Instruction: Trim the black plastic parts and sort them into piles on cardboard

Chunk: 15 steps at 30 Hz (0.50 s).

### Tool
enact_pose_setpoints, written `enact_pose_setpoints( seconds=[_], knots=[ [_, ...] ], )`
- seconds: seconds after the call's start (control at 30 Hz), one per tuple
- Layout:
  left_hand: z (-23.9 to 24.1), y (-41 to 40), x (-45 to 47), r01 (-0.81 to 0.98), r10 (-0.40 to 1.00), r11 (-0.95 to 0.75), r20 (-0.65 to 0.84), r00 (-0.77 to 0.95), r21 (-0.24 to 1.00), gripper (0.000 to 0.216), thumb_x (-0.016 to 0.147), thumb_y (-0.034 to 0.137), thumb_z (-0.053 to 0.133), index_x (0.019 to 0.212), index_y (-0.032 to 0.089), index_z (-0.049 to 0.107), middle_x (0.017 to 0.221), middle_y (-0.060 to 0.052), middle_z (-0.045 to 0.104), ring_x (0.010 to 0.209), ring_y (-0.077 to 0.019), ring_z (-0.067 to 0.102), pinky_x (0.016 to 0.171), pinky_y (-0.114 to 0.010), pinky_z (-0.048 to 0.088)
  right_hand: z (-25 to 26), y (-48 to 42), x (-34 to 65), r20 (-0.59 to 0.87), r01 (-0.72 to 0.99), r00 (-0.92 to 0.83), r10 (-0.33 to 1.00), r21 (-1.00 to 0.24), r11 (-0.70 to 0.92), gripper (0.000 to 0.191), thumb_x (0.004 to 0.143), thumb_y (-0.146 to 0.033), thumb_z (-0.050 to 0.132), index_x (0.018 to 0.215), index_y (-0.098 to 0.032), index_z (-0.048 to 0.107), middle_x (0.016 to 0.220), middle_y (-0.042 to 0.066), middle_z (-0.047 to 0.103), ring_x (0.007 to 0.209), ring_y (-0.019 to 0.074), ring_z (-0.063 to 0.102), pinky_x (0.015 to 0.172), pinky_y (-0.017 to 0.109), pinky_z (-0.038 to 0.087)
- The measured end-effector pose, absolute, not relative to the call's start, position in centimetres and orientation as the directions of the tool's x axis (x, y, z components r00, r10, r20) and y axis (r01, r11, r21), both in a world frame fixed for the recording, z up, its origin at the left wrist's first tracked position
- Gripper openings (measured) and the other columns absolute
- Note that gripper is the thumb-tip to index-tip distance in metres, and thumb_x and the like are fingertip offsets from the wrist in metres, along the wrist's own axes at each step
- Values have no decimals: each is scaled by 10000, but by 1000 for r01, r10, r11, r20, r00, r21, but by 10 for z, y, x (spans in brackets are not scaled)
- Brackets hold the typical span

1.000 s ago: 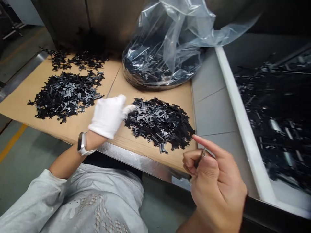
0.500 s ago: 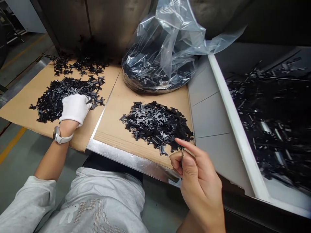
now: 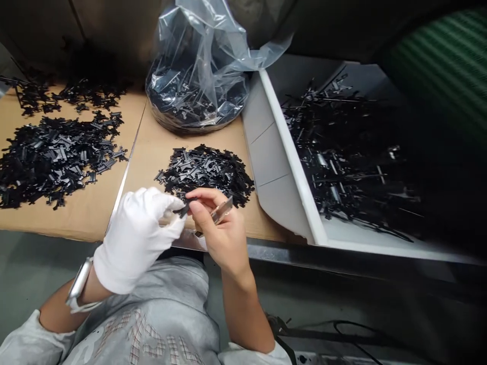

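My left hand (image 3: pixel 133 235), in a white glove, pinches a small black plastic part (image 3: pixel 184 209) between thumb and fingers. My bare right hand (image 3: pixel 222 233) meets it from the other side, its thumb and index fingertip touching the part's end. A small knife (image 3: pixel 222 210) with a flat metallic blade lies across my right fingers, its lower end partly hidden by the hand. Just beyond both hands is a pile of similar black parts (image 3: pixel 207 170) on cardboard. A larger pile (image 3: pixel 57 152) spreads over the cardboard to the left.
A clear plastic bag (image 3: pixel 198 91) of black parts stands behind the near pile. To the right, a white-walled bin (image 3: pixel 283 152) holds many black pieces. More parts (image 3: pixel 91 94) lie at the back left. The metal table edge (image 3: pixel 274 253) runs close to my body.
My left hand has left the left pile and come to the middle with a black part. My right hand has moved left to meet it. The view has shifted right.
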<state>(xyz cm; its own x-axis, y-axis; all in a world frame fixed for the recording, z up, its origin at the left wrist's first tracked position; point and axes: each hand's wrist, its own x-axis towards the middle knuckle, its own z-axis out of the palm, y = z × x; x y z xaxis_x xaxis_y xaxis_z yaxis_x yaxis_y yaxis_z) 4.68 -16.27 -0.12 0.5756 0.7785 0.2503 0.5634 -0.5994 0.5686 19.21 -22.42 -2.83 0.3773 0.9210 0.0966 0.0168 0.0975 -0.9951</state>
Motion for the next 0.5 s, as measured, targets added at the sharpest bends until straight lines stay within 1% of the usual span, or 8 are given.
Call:
enact_pose_setpoints(
  seconds=[0.07,0.13,0.17,0.23,0.3,0.4,0.43,0.5],
  knots=[
    [-2,-158,44,372,766,-370,53,640,852,233,951,416,598,935,207,698,808,-28,674,745,-182,622,724,-314,467,-30,-231,196,93,-26,372,924,-994,110,281,958,-471,665,1014,-198,688,894,38,687,787,150,645,694,278,523],
    [-4,-155,44,260,706,-60,-144,694,964,369,993,505,501,864,203,669,750,-11,641,689,-157,594,686,-295,486,-30,-236,198,101,-32,353,930,-992,120,291,960,-484,666,1019,-200,691,863,25,679,741,137,627,659,266,512],
    [-6,-155,46,231,677,57,-208,706,971,416,999,524,471,807,201,649,713,-9,620,657,-152,570,658,-294,488,-29,-238,197,112,-13,344,932,-992,124,286,965,-482,664,1016,-202,692,835,13,668,704,126,607,632,254,501],
    [-11,-159,50,193,651,194,-273,708,962,412,971,533,514,760,200,634,706,-19,622,655,-159,563,638,-302,503,-27,-242,196,162,71,331,930,-987,146,283,984,-482,644,1010,-206,699,810,0,650,667,116,577,602,242,487],
    [-18,-166,52,162,662,239,-283,694,957,303,928,482,611,843,201,687,839,-49,695,799,-191,633,731,-321,551,-25,-245,196,249,197,298,922,-961,196,384,1012,-558,559,1085,-214,713,866,18,661,731,138,603,654,265,516],
    [-27,-175,52,47,743,275,-243,624,960,243,932,428,627,1028,229,731,1062,-62,740,1031,-221,666,909,-348,569,-23,-251,198,350,366,194,916,-892,264,579,1057,-630,325,1359,-247,637,999,52,705,873,187,653,789,333,558],
    [-28,-178,52,0,758,289,-229,611,957,244,945,429,612,1045,241,732,1083,-57,742,1029,-217,670,912,-344,572,-22,-252,198,377,426,161,912,-860,280,571,1075,-594,292,1435,-259,583,1040,59,721,883,192,657,813,347,559],
    [-26,-183,52,-58,761,303,-205,615,951,251,971,446,578,991,248,732,1018,-46,741,917,-201,678,833,-323,583,-23,-254,198,430,546,111,896,-780,307,499,1100,-488,318,1508,-270,506,1107,69,746,853,190,660,815,354,556]
  ],
)
